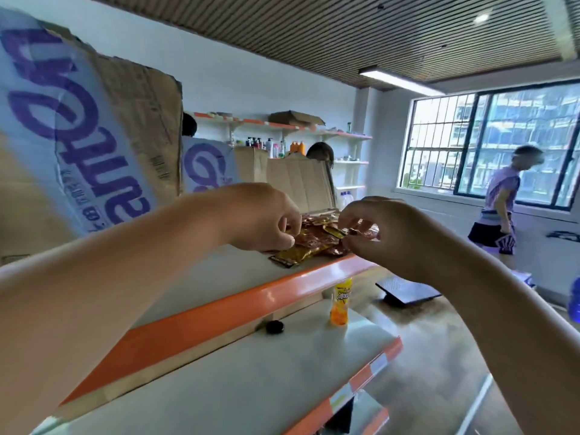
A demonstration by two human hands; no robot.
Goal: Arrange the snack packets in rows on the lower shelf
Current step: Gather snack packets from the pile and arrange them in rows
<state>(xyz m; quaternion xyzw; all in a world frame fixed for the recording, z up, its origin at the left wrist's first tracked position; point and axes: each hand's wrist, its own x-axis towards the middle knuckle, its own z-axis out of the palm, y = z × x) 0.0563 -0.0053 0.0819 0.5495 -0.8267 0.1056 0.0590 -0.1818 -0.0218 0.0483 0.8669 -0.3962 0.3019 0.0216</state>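
Observation:
A heap of shiny gold and pink snack packets (317, 243) lies on the upper shelf (219, 277), near its orange front edge. My left hand (266, 218) reaches over the heap from the left, fingers curled down and pinching a gold packet (293, 257). My right hand (373, 227) comes in from the right and pinches another small packet (337, 232) at the top of the heap. The lower shelf (251, 372) sits below, white with an orange edge.
An orange drink bottle (340, 301) and a small black cap (274, 327) stand on the lower shelf. Large cardboard boxes (94, 136) rise behind the upper shelf. A person (502, 202) walks by the window at right; wall shelves with bottles (276, 146) stand at the back.

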